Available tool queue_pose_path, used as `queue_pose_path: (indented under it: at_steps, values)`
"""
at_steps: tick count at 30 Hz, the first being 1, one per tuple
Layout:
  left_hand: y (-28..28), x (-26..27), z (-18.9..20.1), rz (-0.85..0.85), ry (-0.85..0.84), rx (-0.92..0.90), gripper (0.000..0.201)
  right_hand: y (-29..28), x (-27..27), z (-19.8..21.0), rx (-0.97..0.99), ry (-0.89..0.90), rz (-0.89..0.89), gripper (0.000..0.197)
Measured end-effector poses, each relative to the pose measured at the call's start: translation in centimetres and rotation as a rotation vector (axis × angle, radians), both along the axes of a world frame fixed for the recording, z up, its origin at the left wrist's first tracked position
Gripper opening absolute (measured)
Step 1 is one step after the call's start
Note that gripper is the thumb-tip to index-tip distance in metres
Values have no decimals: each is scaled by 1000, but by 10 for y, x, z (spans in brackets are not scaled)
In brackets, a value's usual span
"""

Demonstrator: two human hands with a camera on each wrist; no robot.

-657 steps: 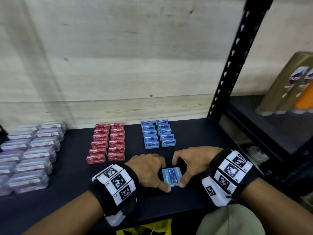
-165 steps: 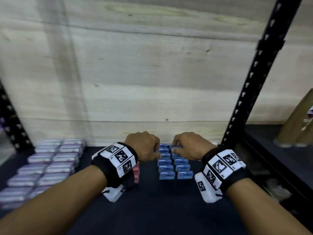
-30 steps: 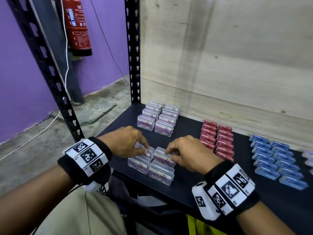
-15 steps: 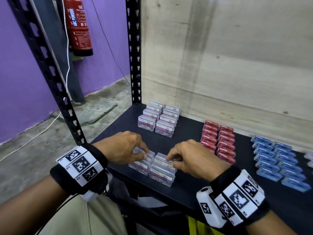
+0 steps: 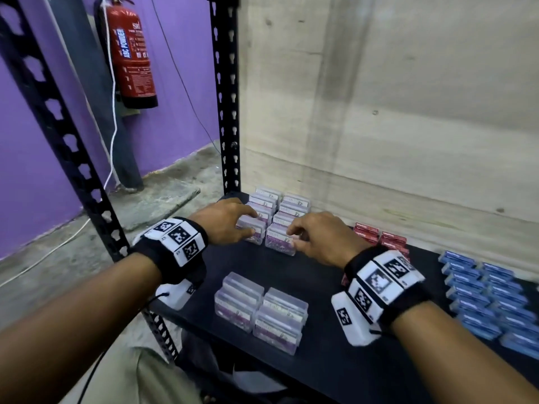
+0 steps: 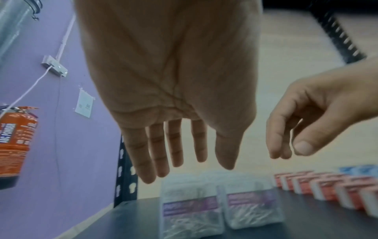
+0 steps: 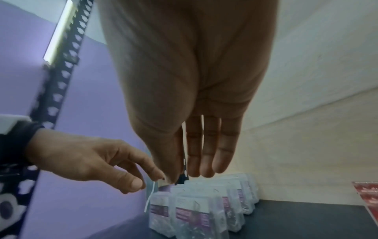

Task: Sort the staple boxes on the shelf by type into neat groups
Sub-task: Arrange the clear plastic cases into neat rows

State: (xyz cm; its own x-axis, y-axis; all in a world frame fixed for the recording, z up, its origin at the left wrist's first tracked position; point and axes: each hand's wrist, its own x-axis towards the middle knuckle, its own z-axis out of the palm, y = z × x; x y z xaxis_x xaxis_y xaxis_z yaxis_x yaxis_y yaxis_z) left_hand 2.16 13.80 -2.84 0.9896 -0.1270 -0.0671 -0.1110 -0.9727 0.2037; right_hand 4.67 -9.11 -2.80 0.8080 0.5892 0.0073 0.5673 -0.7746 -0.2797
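Both hands hover over the far clear boxes (image 5: 269, 217) at the back left of the shelf (image 5: 315, 275). The left hand (image 5: 226, 221) has loose, nearly straight fingers just above the front box, holding nothing; the right hand (image 5: 319, 237) has lightly curled, empty fingers beside it. Another clear group (image 5: 261, 314) sits behind the wrists.

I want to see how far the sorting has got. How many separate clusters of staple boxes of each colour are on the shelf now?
Clear with purple labels: 2, a back cluster and a front cluster
Red: 1, the red cluster
Blue: 1, the blue cluster, cut off by the picture's right edge
Total: 4 clusters in view
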Motion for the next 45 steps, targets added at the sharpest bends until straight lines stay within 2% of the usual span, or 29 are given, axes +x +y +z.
queue_pose_path:
  at_steps: [4, 12, 26, 45]
  values:
    - [3, 19, -8, 8, 51, 6, 41, 13, 22, -10, -63, 15, -15, 34]
    - [3, 24, -18, 37, 65, -7, 34, 21, 29, -21, -37, 30, -46, 30]
    - [-15, -26, -6, -148, 117, 60, 35, -7, -30, -13, -4, 115, -23, 23]
    - [-19, -68, -8, -246, 132, 17, 38, -25, -69, -16, -3, 106, 63, 18]
